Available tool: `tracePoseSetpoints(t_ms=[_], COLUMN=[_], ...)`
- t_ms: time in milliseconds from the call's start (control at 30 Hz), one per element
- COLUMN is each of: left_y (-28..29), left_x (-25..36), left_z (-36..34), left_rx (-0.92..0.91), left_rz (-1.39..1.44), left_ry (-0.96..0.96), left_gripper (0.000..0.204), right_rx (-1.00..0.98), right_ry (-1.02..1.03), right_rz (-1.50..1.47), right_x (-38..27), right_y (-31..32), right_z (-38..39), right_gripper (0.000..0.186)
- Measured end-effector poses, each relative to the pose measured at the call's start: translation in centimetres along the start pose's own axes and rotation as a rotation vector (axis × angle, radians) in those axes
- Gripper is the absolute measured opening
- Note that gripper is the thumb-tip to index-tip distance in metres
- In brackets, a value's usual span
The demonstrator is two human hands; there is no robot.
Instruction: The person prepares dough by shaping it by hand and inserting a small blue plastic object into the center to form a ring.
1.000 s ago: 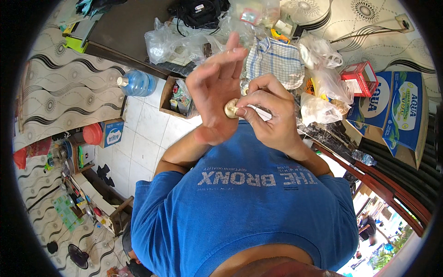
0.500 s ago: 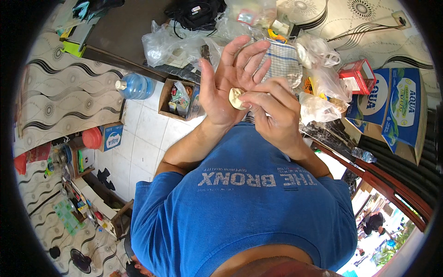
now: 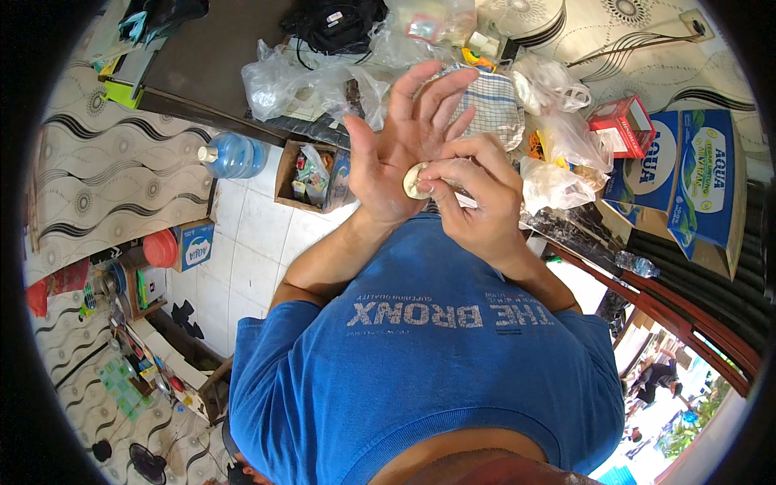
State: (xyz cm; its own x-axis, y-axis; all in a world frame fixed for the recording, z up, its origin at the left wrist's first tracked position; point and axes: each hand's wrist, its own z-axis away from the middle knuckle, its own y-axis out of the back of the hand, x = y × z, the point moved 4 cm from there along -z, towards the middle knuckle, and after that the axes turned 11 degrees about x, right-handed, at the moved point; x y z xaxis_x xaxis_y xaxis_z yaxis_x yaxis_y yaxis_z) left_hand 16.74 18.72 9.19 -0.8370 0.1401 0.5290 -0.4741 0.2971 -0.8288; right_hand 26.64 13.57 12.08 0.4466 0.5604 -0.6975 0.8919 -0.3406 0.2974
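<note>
A small, pale, rounded lump of dough (image 3: 415, 181) rests against the inner side of my left palm. My left hand (image 3: 384, 166) faces palm up, its fingers stretched out and apart. With thumb and fingertips, my right hand (image 3: 482, 194) pinches the lump's right edge, covering part of it. Both hands are raised in front of my blue shirt. Beyond the fingers lies a checked white and blue cloth (image 3: 495, 109).
Clear plastic bags (image 3: 275, 85) lie behind my left hand, and more white bags (image 3: 554, 184) sit to the right near a red box (image 3: 622, 128) and a blue carton (image 3: 703, 182). A large blue water bottle (image 3: 234, 153) and an open cardboard box (image 3: 295, 174) are at left.
The dough lump has gone from a folded, uneven shape to a rounder, smoother-edged one under my right fingers. The hands have hardly shifted, and the view has tilted slightly.
</note>
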Motion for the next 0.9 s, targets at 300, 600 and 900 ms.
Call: tracePoseSetpoints(t_ms=[300, 600, 900], left_y=[0.4, 0.2, 1.7], left_x=[0.4, 0.5, 0.7], left_z=[-0.1, 0.2, 0.2], left_rx=[0.088, 0.008, 0.226], left_rz=[0.058, -0.082, 0.084], left_ry=[-0.064, -0.128, -0.212], left_gripper=[0.091, 0.092, 0.077], right_rx=[0.019, -0.071, -0.016], right_ry=[-0.157, -0.089, 0.151], right_rz=[-0.164, -0.071, 0.056], right_x=[0.2, 0.2, -0.4], right_y=[0.0, 0.1, -0.4], right_z=[0.2, -0.5, 0.4], right_gripper=[0.014, 0.014, 0.015])
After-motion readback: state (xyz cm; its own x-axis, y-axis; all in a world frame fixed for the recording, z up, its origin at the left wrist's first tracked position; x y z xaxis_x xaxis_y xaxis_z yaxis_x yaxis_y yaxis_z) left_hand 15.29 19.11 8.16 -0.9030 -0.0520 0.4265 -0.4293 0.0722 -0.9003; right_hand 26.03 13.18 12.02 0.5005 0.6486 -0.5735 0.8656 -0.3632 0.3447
